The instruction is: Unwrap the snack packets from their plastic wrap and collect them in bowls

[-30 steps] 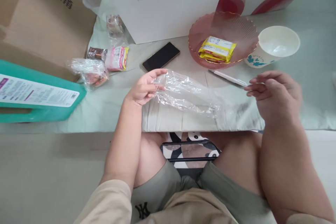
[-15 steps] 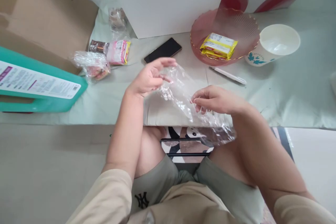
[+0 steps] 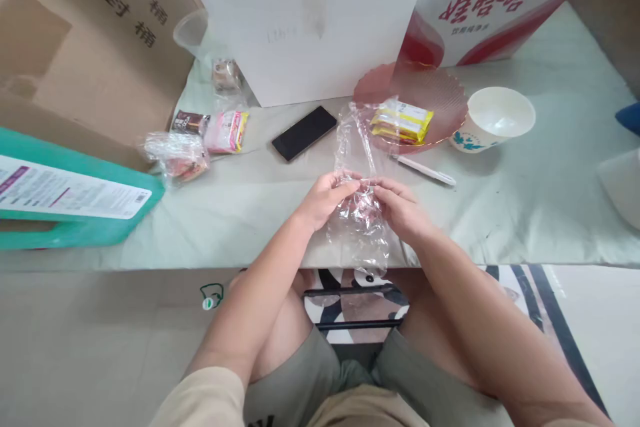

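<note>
Left hand (image 3: 323, 203) and right hand (image 3: 404, 213) brought together.
Both pinch the bag (image 3: 361, 237) mid-length, near the phone (image 3: 304, 133).

Obstacles beyond right grip (image 3: 404, 211): pen (image 3: 429, 171), bowl (image 3: 443, 87)

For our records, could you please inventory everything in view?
Plastic bag: 1, clear, centre front
Phone: 1, black, centre
Bowl: 1, pink, right of phone
Snack packets: 2+, yellow, in bowl
Pen: 1, white, before bowl
Cup: 1, white, right of bowl
Wrapped items: 4+, mixed, left
Cartons: 3+, white, red, brown, rear and left
Container: 1, teal, far left
Vessel: 1, translucent, rear left
Edge shapes: 2, translucent and blue, far right
Cloth: 1, pale green, beneath most
Corded tag: 1, green, floor
Panda print: 1, mixed, bottom centre
Shorts: 1, grey, bottom
Left hand, right hand: 2, bare, on bag
</note>
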Demonstrator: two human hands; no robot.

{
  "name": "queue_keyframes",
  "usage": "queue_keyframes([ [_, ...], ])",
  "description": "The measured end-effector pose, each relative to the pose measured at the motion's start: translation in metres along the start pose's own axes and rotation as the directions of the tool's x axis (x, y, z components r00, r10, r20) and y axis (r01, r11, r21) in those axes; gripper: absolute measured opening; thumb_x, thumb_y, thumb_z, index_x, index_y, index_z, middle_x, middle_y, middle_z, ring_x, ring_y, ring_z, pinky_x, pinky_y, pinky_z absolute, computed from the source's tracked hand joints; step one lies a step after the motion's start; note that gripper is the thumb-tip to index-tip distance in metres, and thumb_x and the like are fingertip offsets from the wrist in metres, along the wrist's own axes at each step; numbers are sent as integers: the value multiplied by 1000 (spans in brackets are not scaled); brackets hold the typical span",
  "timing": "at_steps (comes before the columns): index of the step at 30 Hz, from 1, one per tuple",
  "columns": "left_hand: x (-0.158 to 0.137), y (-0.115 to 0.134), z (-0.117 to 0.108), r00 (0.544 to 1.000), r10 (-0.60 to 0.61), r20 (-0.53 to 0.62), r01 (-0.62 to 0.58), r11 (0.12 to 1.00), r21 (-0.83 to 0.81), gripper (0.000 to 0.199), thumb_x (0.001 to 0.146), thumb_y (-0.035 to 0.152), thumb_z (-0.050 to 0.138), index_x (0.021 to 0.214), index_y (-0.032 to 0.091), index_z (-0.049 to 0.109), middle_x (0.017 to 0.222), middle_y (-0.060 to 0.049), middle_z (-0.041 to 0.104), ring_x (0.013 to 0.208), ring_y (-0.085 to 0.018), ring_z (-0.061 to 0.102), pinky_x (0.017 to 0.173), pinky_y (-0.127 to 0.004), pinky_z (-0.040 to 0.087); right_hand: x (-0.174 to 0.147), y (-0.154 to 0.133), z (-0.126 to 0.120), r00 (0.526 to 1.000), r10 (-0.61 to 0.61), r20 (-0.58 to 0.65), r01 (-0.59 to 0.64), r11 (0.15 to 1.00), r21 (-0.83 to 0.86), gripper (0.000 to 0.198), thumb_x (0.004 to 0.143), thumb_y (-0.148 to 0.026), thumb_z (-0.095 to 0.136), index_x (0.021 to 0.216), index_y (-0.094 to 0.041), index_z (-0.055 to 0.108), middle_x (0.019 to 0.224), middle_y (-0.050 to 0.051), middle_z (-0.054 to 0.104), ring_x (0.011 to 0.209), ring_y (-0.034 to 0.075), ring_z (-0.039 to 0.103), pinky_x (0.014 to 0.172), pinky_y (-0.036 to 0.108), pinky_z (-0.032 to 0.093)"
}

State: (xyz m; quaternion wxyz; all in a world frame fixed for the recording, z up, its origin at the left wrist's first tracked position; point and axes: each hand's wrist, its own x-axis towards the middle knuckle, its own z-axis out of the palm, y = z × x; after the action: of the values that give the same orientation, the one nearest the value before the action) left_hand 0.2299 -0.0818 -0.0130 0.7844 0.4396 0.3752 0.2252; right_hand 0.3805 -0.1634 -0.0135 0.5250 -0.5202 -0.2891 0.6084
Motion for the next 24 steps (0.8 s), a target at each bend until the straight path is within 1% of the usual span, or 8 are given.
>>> queue_keyframes([
  [2,1,2,-1,999,44,-19,-41,992,121,31,78,35,76,101,16,66,72,0,70,56,-11,63,52,-22,50,0,0,-6,997,11,-73,-17,996,-89,31,76,-44,69,98,-22,72,68,-2,64,61,15,62,57,28,53],
  [5,0,7,-5,998,58,14,-59,963,262,40,84,36,68,119,17,64,60,2,68,44,-11,59,43,-21,44,-1,-1,-17,992,13,-122,-33,986,-163,39,78,-48,68,107,-22,73,68,-2,65,60,15,62,56,27,52],
  [9,-4,10,-9,996,49,79,-71,950,304,51,85,36,66,133,19,59,57,3,68,40,-12,59,39,-20,41,2,-3,-27,985,-95,-143,49,953,-298,40,77,-47,70,106,-20,74,71,1,69,57,15,61,55,29,51],
  [12,-5,10,-11,996,47,71,-61,974,218,44,82,37,67,123,20,63,53,4,65,40,-13,59,38,-19,38,5,-2,-30,955,-218,-202,141,931,-336,31,78,-43,68,98,-20,74,70,1,68,49,13,55,50,29,49],
  [16,-2,10,-12,999,28,-22,-27,998,51,24,73,34,71,91,19,66,54,4,63,44,-13,60,42,-21,45,4,-3,-27,915,-335,-224,267,921,-285,20,79,-38,66,91,-25,73,99,4,75,48,9,51,47,28,45],
  [20,5,10,-13,994,85,-62,-87,996,-29,12,67,27,70,73,16,66,64,1,66,55,-11,62,52,-22,50,-2,-9,-25,858,-465,-219,408,875,-259,7,74,-28,65,71,-24,70,115,5,72,71,16,63,56,31,48],
  [22,7,11,-14,993,110,-46,-113,992,-56,20,70,35,68,68,15,67,72,-3,69,63,-13,64,57,-23,52,-3,-11,-26,848,-494,-193,430,853,-295,9,70,-23,63,62,-23,67,114,5,71,94,24,66,70,36,52],
  [24,8,10,-16,990,132,-49,-134,990,-37,30,72,44,70,67,15,66,78,-5,69,68,-13,64,59,-23,52,-2,-12,-29,851,-482,-210,414,860,-298,7,67,-22,61,62,-23,66,117,5,70,111,28,62,83,41,51],
])
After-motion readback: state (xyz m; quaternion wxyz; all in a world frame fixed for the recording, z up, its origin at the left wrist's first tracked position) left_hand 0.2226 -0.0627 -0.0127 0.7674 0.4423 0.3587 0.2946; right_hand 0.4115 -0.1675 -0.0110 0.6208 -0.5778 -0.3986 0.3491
